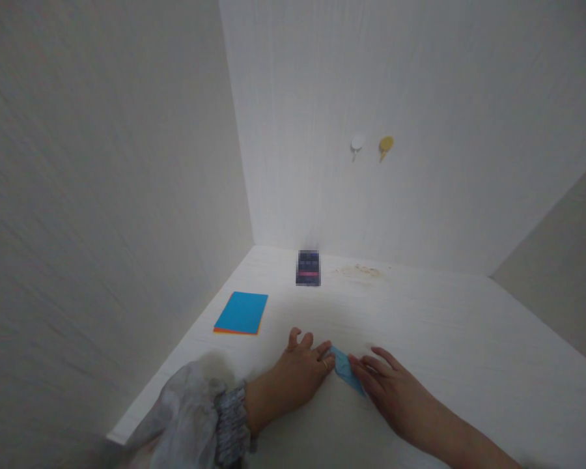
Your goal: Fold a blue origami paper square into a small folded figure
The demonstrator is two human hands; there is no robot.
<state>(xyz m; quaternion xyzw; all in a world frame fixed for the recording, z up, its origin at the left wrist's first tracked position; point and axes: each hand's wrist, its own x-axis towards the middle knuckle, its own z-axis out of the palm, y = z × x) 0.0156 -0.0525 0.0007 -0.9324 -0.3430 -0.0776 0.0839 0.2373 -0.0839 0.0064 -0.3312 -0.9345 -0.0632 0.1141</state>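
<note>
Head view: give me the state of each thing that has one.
Light blue paper: folded narrow, between the hands.
Left hand: touching the paper's far end.
Right hand: on the paper.
Paper stack: flat, blue on top.
White hook: fixed to the wall.
Yellow hook: fixed likewise.
Dark object: too blurred to tell.

Light-blue paper (345, 370): your right hand (385, 389) hides part of it, and its folds are too blurred for you to count
Dark block (308, 268): pixelated past your reading
Orange layer (235, 332): mostly covered by the blue sheet (243, 312)
Left sleeve (183, 417), right forearm (461, 430): cut off by your bottom edge
</note>
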